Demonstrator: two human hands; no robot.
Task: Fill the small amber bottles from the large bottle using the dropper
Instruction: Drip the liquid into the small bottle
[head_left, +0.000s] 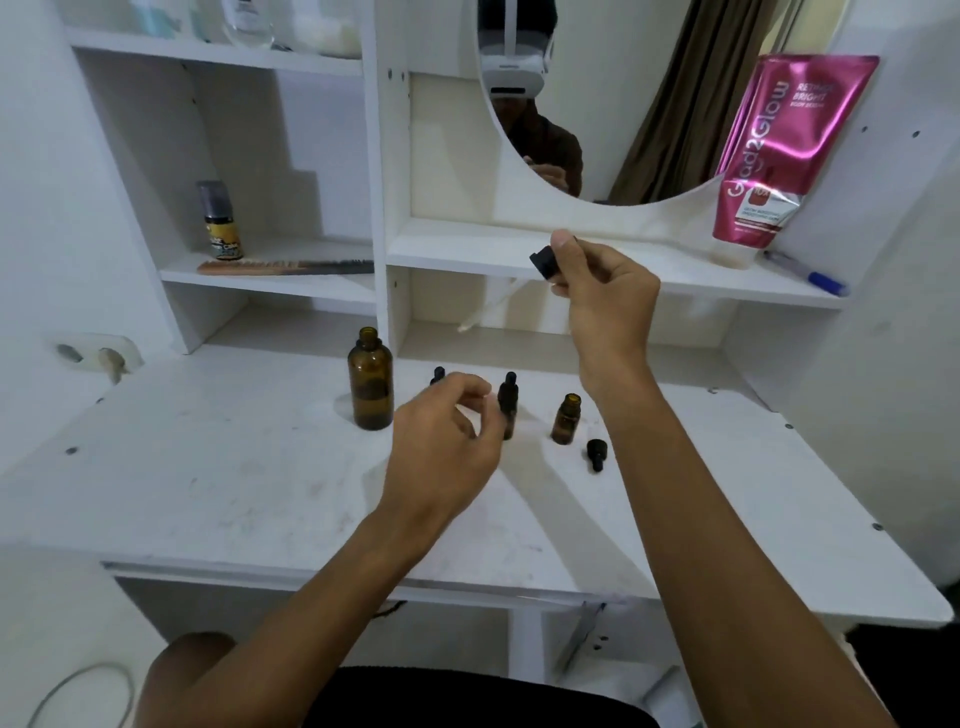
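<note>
The large amber bottle (371, 387) stands open on the white desk (208, 467). My right hand (602, 296) is raised above the desk and grips the dropper (543, 262) by its black cap; its blurred glass tube slants down to the left. One small amber bottle (565, 419) stands open, with its black dropper cap (596, 453) lying beside it. A capped small bottle (508, 402) stands in the middle. Another capped one (438, 375) is mostly hidden behind my left hand (447, 441), which hovers just left of the middle bottle with fingers loosely curled and holding nothing.
A pink tube (769, 156) and a blue pen (808, 275) rest on the shelf under the round mirror (623, 104). A comb (285, 267) and a small spray bottle (221, 221) sit on the left shelf. A wall socket (98, 353) is at the far left.
</note>
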